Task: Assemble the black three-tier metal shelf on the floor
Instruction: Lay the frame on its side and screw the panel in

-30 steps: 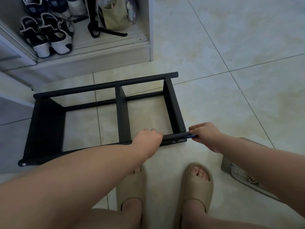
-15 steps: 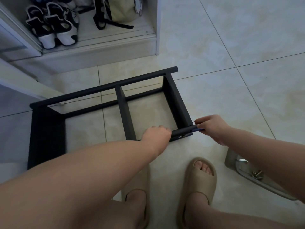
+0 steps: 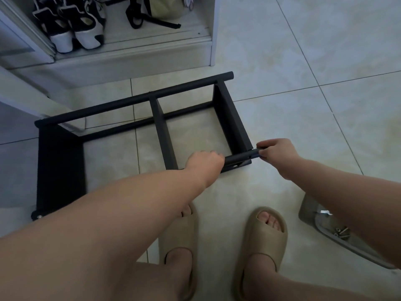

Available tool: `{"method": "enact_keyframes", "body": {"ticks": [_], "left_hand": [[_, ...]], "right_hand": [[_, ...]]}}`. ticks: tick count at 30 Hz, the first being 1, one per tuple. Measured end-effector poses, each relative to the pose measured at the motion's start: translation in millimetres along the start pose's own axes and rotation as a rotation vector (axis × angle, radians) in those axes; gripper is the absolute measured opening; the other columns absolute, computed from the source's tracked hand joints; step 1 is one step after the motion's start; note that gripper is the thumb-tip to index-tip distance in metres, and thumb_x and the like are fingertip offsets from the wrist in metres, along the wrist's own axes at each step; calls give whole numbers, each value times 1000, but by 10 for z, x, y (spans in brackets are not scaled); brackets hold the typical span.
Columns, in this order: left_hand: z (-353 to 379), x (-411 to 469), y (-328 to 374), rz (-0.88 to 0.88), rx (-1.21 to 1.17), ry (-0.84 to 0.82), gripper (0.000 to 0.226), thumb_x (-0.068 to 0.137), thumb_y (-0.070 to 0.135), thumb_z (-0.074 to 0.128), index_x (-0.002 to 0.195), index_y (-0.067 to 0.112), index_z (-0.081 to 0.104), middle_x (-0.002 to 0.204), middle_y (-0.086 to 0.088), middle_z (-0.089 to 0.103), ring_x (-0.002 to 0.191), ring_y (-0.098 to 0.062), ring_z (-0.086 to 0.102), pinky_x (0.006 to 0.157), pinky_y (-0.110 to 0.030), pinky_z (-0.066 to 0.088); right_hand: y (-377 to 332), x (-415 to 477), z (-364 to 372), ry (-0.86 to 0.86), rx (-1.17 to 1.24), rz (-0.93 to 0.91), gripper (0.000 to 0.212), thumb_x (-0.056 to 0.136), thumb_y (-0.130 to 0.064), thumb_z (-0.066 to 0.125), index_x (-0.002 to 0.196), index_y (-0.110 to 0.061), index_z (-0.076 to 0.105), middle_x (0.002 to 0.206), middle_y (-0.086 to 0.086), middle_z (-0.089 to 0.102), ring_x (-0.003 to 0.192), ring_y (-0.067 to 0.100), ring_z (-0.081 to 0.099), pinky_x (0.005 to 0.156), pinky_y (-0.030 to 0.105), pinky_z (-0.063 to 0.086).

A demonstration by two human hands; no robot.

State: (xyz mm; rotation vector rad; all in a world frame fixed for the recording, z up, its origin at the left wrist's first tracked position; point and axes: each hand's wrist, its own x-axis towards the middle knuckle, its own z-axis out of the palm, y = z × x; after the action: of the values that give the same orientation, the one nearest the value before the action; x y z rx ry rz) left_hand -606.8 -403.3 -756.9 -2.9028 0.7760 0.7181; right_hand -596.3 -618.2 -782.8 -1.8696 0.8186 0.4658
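a: where's the shelf?

b: the black shelf (image 3: pixel 163 137) lies on its side on the tiled floor (image 3: pixel 303 94), ahead of me from 12 round to 10 o'clock. three flat panels stand on edge, joined by round tubes running left to right.

a: and your hands?

b: my left hand (image 3: pixel 205 162) is wrapped over the near tube (image 3: pixel 238 158), fingers curled round it, between the middle panel and the right one. my right hand (image 3: pixel 276 152) is at 1 o'clock, fingers drawn together and pinching the right end of that same tube. there's something small and dark at my fingertips, but i can't tell what it is.

a: anything beside you?

b: a grey tray (image 3: pixel 312 216) sits on the floor at 4 o'clock, near my right foot, with a few screws (image 3: pixel 342 232) in it. my right forearm covers part of it. i'm standing in tan slippers (image 3: pixel 267 235), toes just short of the shelf. at 11 o'clock a white cupboard (image 3: pixel 213 40) holds black-and-white shoes (image 3: pixel 71 33).
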Motion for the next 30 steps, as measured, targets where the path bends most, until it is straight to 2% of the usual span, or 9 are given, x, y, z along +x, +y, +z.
{"method": "enact_keyframes", "body": {"ticks": [4, 11, 14, 17, 20, 22, 25, 27, 30], "left_hand": [[-36, 59, -29, 5, 11, -6, 30, 99, 3, 45, 126, 11, 52, 114, -10, 58, 83, -27, 48, 67, -37, 36], [-52, 86, -84, -1, 20, -22, 25, 101, 8, 47, 125, 12, 53, 116, -9, 58, 93, -31, 58, 66, -36, 36], [-50, 82, -92, 20, 26, -39, 24, 101, 10, 48, 125, 13, 53, 115, -8, 59, 86, -29, 53, 66, -36, 36], [-39, 80, -119, 51, 57, -46, 24, 102, 12, 49, 126, 13, 51, 114, -7, 59, 79, -26, 46, 63, -36, 36], [-58, 74, -166, 94, 105, -50, 28, 104, 22, 51, 130, 12, 47, 116, -8, 59, 82, -27, 53, 62, -37, 40], [-76, 76, -165, 101, 103, -46, 41, 102, 36, 54, 134, 14, 43, 123, -8, 56, 98, -29, 58, 66, -38, 42], [-103, 80, -75, 141, 77, 32, 61, 96, 48, 59, 142, 17, 34, 136, -9, 48, 120, -31, 48, 82, -40, 47], [-124, 77, 43, 212, 84, 103, 70, 95, 53, 57, 149, 18, 28, 148, -9, 40, 132, -33, 38, 96, -44, 44], [-149, 67, 275, 320, 97, 138, 75, 95, 57, 51, 154, 19, 22, 162, -9, 23, 148, -35, 16, 112, -48, 31]], "right_hand": [[-7, 15, -11, 16, 6, 4, 26, 89, 9, 61, 96, -13, 72, 94, 12, 69, 105, 34, 69, 101, 53, 53], [-64, 46, 12, 4, 4, -4, 26, 90, 8, 60, 95, -15, 72, 94, 10, 70, 103, 31, 70, 101, 50, 54], [-31, 31, 0, -1, -6, -15, 26, 90, 6, 60, 97, -16, 72, 95, 8, 70, 102, 29, 70, 101, 50, 54], [-12, 22, -26, -22, -16, -29, 24, 92, 2, 62, 104, -16, 72, 98, 6, 69, 101, 28, 69, 102, 49, 53], [-49, -41, -86, -80, -52, -20, 30, 94, -8, 65, 123, -10, 68, 110, 8, 67, 103, 26, 64, 105, 46, 52], [-81, -136, -149, -104, -188, -93, 44, 96, -16, 64, 139, -12, 59, 132, 5, 62, 117, 24, 59, 105, 38, 48], [-83, -339, -258, -125, -607, -327, 56, 99, -28, 60, 152, -22, 43, 154, 1, 47, 137, 22, 47, 105, 30, 38], [-19, -477, -347, -159, -807, -422, 63, 101, -31, 58, 158, -24, 32, 163, 1, 32, 148, 22, 33, 116, 31, 27], [156, -677, -543, -188, -936, -394, 69, 103, -36, 55, 161, -27, 19, 169, 2, 16, 155, 22, 16, 124, 36, 19]]}}
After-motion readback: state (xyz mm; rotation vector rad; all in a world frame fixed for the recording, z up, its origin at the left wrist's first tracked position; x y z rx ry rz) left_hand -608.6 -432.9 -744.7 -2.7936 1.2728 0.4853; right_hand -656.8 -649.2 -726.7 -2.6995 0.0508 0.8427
